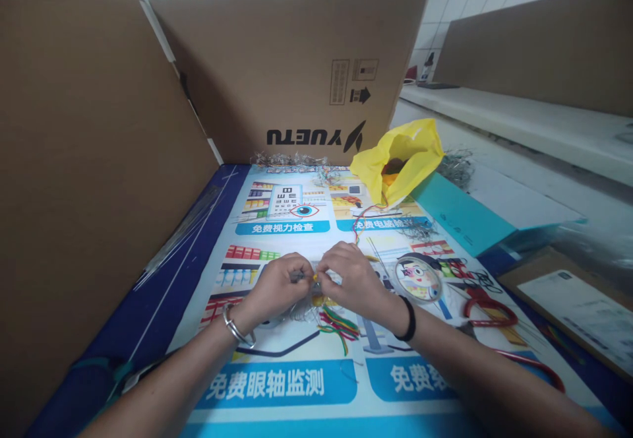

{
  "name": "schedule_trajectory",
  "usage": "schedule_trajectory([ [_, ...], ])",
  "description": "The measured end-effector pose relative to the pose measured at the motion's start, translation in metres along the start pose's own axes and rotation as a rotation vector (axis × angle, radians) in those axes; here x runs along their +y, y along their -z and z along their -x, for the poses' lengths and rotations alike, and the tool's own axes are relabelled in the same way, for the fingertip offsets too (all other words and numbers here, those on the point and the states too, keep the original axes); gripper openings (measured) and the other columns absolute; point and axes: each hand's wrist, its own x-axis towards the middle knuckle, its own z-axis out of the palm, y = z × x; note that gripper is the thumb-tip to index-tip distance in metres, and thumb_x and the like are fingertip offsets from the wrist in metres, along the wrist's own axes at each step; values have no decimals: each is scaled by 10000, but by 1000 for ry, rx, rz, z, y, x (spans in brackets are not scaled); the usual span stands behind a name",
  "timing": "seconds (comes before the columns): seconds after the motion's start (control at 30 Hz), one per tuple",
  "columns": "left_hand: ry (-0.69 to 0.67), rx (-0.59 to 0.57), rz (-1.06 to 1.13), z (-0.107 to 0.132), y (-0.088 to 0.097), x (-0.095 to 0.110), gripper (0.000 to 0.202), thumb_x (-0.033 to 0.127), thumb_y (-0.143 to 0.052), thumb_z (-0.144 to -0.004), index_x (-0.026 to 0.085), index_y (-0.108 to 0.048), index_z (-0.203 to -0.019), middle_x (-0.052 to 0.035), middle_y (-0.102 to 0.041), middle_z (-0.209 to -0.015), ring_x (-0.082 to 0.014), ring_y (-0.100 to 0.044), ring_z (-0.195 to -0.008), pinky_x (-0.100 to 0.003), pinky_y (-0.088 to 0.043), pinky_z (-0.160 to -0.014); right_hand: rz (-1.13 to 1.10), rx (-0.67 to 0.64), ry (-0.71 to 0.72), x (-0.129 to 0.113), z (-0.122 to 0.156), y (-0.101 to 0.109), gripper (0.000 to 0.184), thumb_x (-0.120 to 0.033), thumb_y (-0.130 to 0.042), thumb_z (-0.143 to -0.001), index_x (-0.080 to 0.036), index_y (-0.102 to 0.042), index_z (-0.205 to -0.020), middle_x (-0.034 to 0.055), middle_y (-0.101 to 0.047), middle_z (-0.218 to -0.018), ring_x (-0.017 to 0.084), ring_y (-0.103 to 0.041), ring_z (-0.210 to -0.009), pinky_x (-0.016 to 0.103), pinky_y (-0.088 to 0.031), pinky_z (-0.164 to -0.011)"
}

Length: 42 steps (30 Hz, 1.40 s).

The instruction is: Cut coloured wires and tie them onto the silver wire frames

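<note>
My left hand [283, 291] wears a silver bangle. Its thumb and forefinger are pinched together at the middle of the printed sheet [277, 352]. Opposite it, my right hand [353, 278], with a black band at the wrist, is pinched too. Where the fingertips nearly meet, a tiny yellow piece [315, 280] shows; its exact kind is too small to tell. Under the hands lie fine silvery wires [301, 309], partly covered. Short red, green and yellow cords [339, 326] lie just below my right hand. A clear round dish [418, 278] sits to its right.
Red-handled pliers or cutters [492, 312] lie at the right. Behind are a yellow bag [408, 154], a teal box [465, 217] and wire tangles [291, 159]. Cardboard walls [277, 62] enclose the left and back. Straight wires [180, 233] and a teal-handled tool [116, 375] lie left.
</note>
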Motion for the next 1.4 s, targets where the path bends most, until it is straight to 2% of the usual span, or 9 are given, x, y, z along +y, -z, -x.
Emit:
schedule_trajectory([
  [0.27, -8, 56, -30, -1, 0, -6, 134, 64, -495, -675, 174, -535, -608, 10, -581, -686, -136, -541, -696, -253, -408, -677, -103, -7, -51, 0, 1, 3, 149, -41, -494, -655, -187, -506, -629, 10, -566, -630, 159, -509, -665, 298, -384, -670],
  [0.43, 39, 131, -63, -1, -3, -10, 141, 49, -489, -669, 168, -543, -617, 9, -565, -662, -134, -527, -667, -253, -401, -648, -130, -93, -53, 2, 4, 2, 149, -38, -497, -624, -187, -491, -631, 5, -560, -639, 159, -504, -671, 297, -378, -671],
  [0.6, -14, 210, -137, -2, -3, -12, 137, 56, -485, -693, 171, -534, -637, 2, -553, -681, -142, -517, -684, -262, -401, -646, -126, -145, -5, 2, 6, -1, 142, -42, -509, -623, -183, -504, -633, 7, -569, -645, 162, -506, -684, 294, -374, -677],
  [0.73, -72, 312, -193, -4, 6, -15, 120, 83, -485, -729, 177, -543, -682, -9, -575, -734, -151, -530, -735, -276, -417, -691, -122, -158, 33, 1, 7, 0, 138, -46, -519, -650, -183, -533, -645, 9, -588, -657, 161, -517, -698, 294, -378, -690],
  [0.9, -103, 328, -206, -4, 15, -12, 104, 163, -478, -762, 185, -549, -689, -10, -595, -734, -160, -552, -751, -286, -435, -712, -73, -92, 3, 2, 0, 8, 107, -113, -547, -753, -179, -569, -672, 27, -627, -695, 163, -547, -727, 303, -399, -720],
  [1.03, 10, 321, -221, -2, 18, -17, 147, 295, -480, -769, 189, -582, -766, -27, -646, -811, -187, -591, -786, -302, -451, -733, 65, -90, 9, -1, -8, 26, 196, -220, -551, -816, -177, -566, -625, 35, -637, -661, 169, -564, -717, 307, -416, -743],
  [1.2, 210, 330, -231, -8, 23, -25, 160, 362, -498, -719, 224, -562, -764, -5, -670, -944, -213, -616, -864, -317, -449, -766, 176, -55, -51, -7, -7, 63, 127, -159, -505, -833, -160, -626, -874, 51, -681, -921, 161, -591, -887, 272, -422, -819],
  [1.33, 261, 388, -275, -9, 28, -25, 120, 335, -488, -718, 232, -549, -718, 10, -665, -955, -223, -617, -828, -315, -451, -671, 312, -94, -133, -14, 11, 107, 270, -262, -470, -886, -170, -619, -681, 39, -663, -723, 155, -594, -739, 278, -444, -735],
  [1.4, 214, 415, -310, -9, 30, -36, 99, 329, -506, -733, 243, -555, -739, 15, -654, -920, -220, -613, -756, -312, -448, -617, 370, -2, -199, -15, 24, 133, 243, -218, -459, -882, -171, -620, -706, 43, -658, -730, 155, -596, -751, 283, -452, -737],
])
